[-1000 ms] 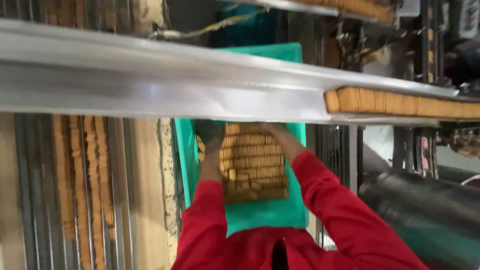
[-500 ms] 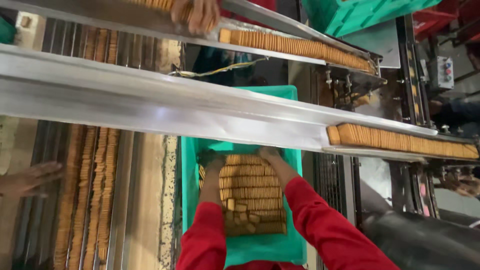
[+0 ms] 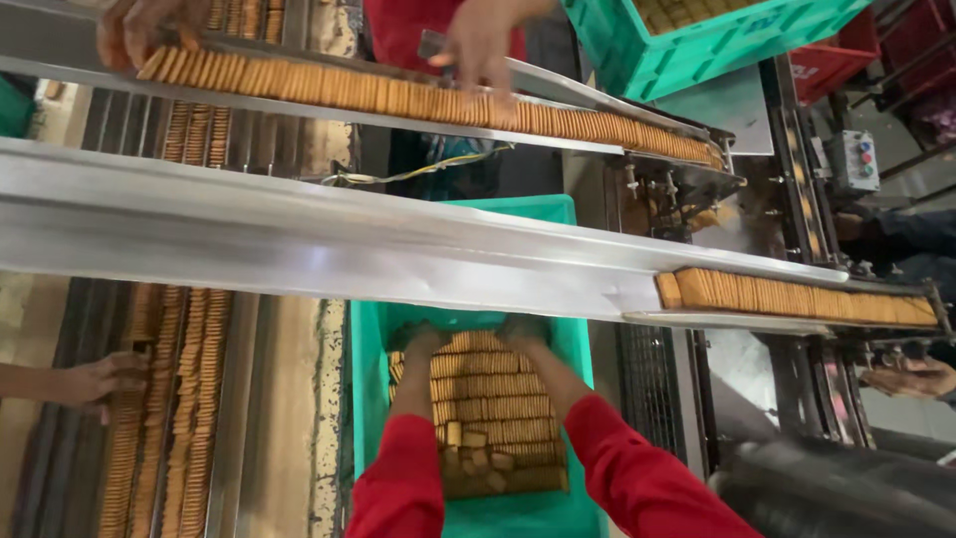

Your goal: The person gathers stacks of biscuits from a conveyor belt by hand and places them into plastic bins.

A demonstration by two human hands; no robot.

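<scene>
Both my arms, in red sleeves, reach down into the green crate at the lower middle of the frame. My left hand and my right hand lie at the far end of the stacked biscuits inside it, fingers curled down over the top row; whether they actually grip any biscuits I cannot tell, because the fingertips are tucked out of sight. The biscuits fill the crate in neat rows on edge, with a few loose ones (tipped out of line) nearer to me.

Just above my hands a broad steel chute crosses the frame from left to right, and at its right end a row of biscuits stands on edge. Higher up, a second rail carries a long line of biscuits, where another person's hand presses on it at upper centre and another hand rests at the upper left. At the left edge a third hand touches the biscuit lanes there. A second green crate sits at the upper right.
</scene>
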